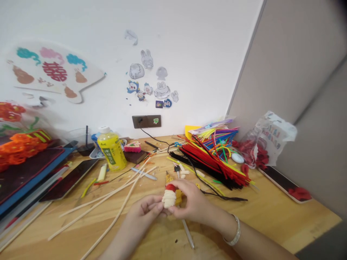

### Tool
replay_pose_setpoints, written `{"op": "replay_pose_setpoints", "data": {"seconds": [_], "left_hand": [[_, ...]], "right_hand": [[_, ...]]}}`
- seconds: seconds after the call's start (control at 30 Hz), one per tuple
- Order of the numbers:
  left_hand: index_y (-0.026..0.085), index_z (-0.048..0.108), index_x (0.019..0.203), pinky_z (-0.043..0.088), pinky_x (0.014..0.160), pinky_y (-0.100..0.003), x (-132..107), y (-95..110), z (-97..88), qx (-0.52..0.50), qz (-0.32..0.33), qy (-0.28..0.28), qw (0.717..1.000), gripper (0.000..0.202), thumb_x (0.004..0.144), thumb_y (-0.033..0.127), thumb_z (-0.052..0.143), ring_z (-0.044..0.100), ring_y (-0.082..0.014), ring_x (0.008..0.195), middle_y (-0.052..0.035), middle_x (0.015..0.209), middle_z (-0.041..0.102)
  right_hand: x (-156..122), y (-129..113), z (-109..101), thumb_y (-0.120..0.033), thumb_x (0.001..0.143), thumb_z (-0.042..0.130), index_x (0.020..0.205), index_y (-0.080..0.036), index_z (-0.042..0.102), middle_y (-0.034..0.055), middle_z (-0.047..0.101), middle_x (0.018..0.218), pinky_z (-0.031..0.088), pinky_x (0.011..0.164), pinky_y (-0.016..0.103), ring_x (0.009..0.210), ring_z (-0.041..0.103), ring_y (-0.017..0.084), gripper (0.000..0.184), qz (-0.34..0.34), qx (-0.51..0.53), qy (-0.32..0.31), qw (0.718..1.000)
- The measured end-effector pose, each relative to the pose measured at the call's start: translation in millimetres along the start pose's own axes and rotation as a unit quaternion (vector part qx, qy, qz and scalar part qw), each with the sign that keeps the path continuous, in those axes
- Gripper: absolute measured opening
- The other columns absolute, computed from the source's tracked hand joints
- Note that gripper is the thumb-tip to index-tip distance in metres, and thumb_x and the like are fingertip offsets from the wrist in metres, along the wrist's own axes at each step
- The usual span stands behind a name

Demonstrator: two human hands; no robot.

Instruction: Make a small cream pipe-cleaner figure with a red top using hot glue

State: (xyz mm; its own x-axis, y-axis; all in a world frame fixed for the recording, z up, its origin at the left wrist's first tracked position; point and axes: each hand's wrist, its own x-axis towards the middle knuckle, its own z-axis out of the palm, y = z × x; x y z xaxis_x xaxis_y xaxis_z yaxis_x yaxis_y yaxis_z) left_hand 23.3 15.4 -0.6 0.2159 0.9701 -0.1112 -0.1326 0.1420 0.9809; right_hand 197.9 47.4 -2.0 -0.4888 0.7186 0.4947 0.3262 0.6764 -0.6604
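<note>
A small cream-coloured wrapped piece with a red band at its top is held between both hands. My left hand pinches its lower left side with thumb and fingers. From the right, my right hand grips it, fingers over the red band and thumb near the bottom. Behind and beneath the hands lies what looks like a yellow glue gun, nozzle pointing away, mostly hidden. A clear glue stick shows below my right hand, apparently coming from the gun's back end.
Long pale strips cross the table at left. A yellow drink bottle stands behind them. Red and black pipe cleaners lie piled at right, near a bag of red pieces. A black cord runs from the wall socket.
</note>
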Motion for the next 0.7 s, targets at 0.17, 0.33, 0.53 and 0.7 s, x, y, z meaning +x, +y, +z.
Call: {"op": "replay_pose_setpoints", "data": {"seconds": [0.17,0.33,0.53,0.7], "left_hand": [[0.018,0.072,0.065,0.050,0.058,-0.022,-3,0,-3.4,0.103,0.070,0.075,0.989,0.018,0.062,0.036,0.073,0.065,-0.0158,0.058,-0.0008,0.060,0.074],[0.021,0.073,0.071,0.053,0.064,-0.022,-10,4,-0.5,0.267,0.179,0.107,0.941,0.011,0.070,0.025,0.062,0.069,-0.0179,0.066,-0.0022,0.070,0.076],[0.021,0.071,0.075,0.055,0.060,-0.017,-14,4,1.8,0.330,0.276,0.129,0.893,0.010,0.073,0.021,0.061,0.070,-0.0149,0.062,-0.0005,0.069,0.076],[0.021,0.068,0.077,0.054,0.057,-0.013,-16,1,-0.1,0.370,0.340,0.139,0.853,0.009,0.076,0.021,0.059,0.070,-0.0125,0.058,0.0011,0.068,0.075]], "right_hand": [[0,-4,-2,-0.021,0.062,0.066,0.101,-0.018,0.055,0.0050,0.062,0.094,0.043,0.079,0.030,0.086,0.057,0.019,0.041,0.023,0.021,-0.007,1.000],[0,-3,-1,-0.020,0.062,0.067,0.100,-0.017,0.056,0.0045,0.062,0.091,0.044,0.077,0.029,0.083,0.057,0.019,0.040,0.026,0.042,-0.012,0.999],[-1,-2,0,-0.018,0.063,0.066,0.103,-0.018,0.056,0.0042,0.062,0.094,0.043,0.078,0.030,0.085,0.057,0.018,0.042,0.031,0.053,-0.022,0.998],[-2,-4,-1,-0.019,0.062,0.067,0.105,-0.017,0.055,0.0052,0.061,0.097,0.043,0.080,0.030,0.088,0.057,0.019,0.044,0.026,0.055,-0.032,0.998]]}}
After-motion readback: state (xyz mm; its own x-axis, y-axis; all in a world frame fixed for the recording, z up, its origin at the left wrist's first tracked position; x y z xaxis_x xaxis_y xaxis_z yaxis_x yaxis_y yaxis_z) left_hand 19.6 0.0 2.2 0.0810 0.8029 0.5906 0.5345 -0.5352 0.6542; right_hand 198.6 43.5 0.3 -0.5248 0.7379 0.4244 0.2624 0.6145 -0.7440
